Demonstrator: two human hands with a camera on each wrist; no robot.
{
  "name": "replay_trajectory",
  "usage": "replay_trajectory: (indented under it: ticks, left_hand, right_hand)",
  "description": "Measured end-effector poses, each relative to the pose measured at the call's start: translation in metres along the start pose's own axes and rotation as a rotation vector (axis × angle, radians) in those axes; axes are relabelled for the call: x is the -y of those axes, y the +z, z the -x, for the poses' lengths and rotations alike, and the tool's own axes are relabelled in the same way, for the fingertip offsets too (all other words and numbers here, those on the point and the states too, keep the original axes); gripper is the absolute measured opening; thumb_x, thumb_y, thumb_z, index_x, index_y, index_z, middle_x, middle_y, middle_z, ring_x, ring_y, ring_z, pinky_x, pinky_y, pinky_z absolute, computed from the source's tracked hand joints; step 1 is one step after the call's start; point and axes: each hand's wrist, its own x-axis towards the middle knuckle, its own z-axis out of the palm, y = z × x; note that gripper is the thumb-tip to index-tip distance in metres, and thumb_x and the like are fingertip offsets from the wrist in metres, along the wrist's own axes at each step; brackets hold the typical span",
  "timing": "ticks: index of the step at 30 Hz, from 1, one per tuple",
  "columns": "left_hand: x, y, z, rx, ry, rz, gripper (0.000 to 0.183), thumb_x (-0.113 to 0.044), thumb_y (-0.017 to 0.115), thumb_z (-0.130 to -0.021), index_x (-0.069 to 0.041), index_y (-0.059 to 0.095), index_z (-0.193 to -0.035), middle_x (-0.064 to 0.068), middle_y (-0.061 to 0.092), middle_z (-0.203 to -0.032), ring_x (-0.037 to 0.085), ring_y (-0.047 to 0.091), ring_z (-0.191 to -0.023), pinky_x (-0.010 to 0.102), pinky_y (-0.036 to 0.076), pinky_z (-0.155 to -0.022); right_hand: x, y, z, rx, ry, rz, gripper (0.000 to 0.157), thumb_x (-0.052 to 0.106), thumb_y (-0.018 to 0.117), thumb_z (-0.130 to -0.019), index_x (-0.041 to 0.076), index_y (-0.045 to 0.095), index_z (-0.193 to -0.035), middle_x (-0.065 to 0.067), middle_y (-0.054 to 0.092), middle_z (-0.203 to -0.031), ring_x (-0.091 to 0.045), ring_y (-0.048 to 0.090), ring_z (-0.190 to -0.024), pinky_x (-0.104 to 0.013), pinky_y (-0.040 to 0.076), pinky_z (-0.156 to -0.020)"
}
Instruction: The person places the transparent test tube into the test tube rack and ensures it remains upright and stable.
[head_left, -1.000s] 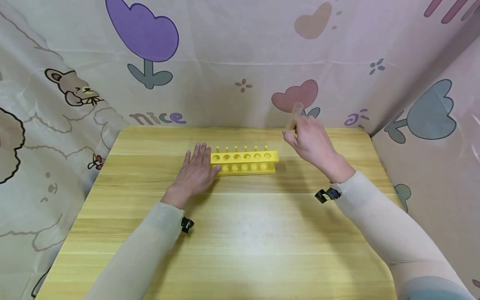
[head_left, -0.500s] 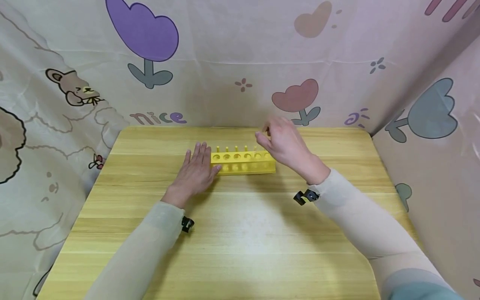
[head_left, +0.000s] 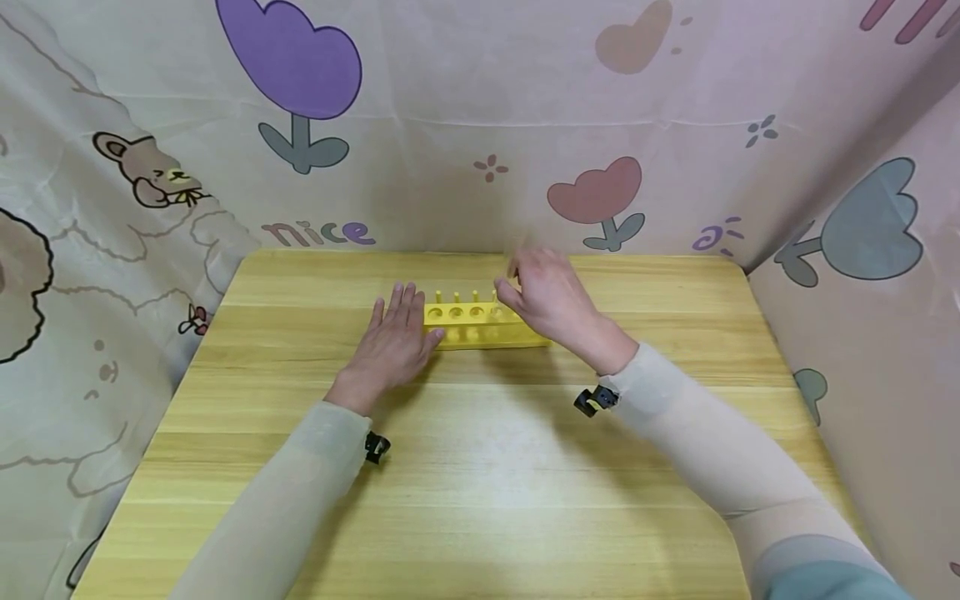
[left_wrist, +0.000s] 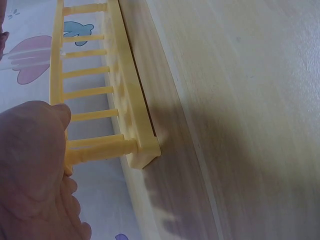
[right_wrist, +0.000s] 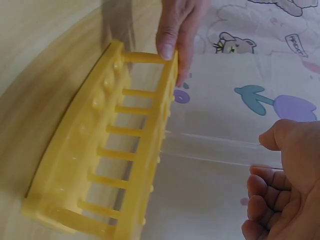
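Note:
A yellow test tube rack (head_left: 472, 315) stands upright on the wooden table, with a row of holes along its top plate. My left hand (head_left: 390, 342) rests against its left end, fingers straight and thumb at the front corner. My right hand (head_left: 551, 296) is over the rack's right half and pinches a clear test tube (right_wrist: 215, 147) between thumb and fingers. In the right wrist view the tube's far end meets the rack's top plate, and the left wrist view shows that end at a hole near the middle. In the head view my right hand mostly hides the tube.
The table (head_left: 480, 467) runs back to a patterned curtain (head_left: 420, 167) close behind the rack. Curtain also hangs along the left and right sides. Thin pegs (head_left: 457, 297) stand along the rack's back edge.
My right hand has moved left with the test tube, from beside the rack to above its right half, and come lower. My left hand has stayed at the rack's left end.

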Motion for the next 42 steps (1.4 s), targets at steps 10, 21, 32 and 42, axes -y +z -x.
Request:
replay_trajectory:
  ticks: [10,21,32,42]
  left_hand:
    - [-0.001,-0.001,-0.001,-0.002,-0.007,-0.001,0.08,-0.052,0.026,-0.114,0.001,0.0,-0.168,0.019,-0.012,-0.175,0.033,-0.014,-0.163,0.055,-0.01,-0.132]
    - [0.0,0.001,-0.002,-0.003,-0.007,0.008,0.081,-0.052,0.027,-0.114,0.002,0.002,-0.167,0.019,-0.012,-0.176,0.034,-0.013,-0.163,0.056,-0.01,-0.132]
    - [-0.001,0.001,-0.001,-0.007,-0.01,0.019,0.08,-0.052,0.028,-0.114,0.003,0.003,-0.167,0.019,-0.012,-0.175,0.034,-0.014,-0.163,0.055,-0.01,-0.132]
    - [-0.001,0.0,0.0,-0.001,-0.01,0.022,0.081,-0.051,0.027,-0.114,0.002,-0.003,-0.167,0.019,-0.014,-0.175,0.034,-0.015,-0.163,0.055,-0.01,-0.132]
  right_hand:
    - [-0.006,0.026,0.004,0.035,-0.03,0.025,0.024,0.025,0.066,-0.1,0.003,0.065,-0.093,-0.012,0.071,-0.093,-0.034,0.064,-0.09,-0.05,0.052,-0.085]
    - [-0.011,0.044,0.008,0.091,0.011,0.054,0.027,0.029,0.063,-0.103,0.003,0.066,-0.099,-0.013,0.072,-0.097,-0.032,0.063,-0.094,-0.048,0.052,-0.09]
    - [-0.011,0.047,0.009,0.11,0.049,0.079,0.031,0.034,0.065,-0.104,0.004,0.067,-0.101,-0.012,0.071,-0.097,-0.031,0.062,-0.096,-0.046,0.05,-0.088]
    - [-0.012,0.048,0.01,0.09,0.045,0.088,0.036,0.038,0.066,-0.104,0.002,0.067,-0.1,-0.011,0.07,-0.092,-0.032,0.062,-0.094,-0.045,0.049,-0.083]
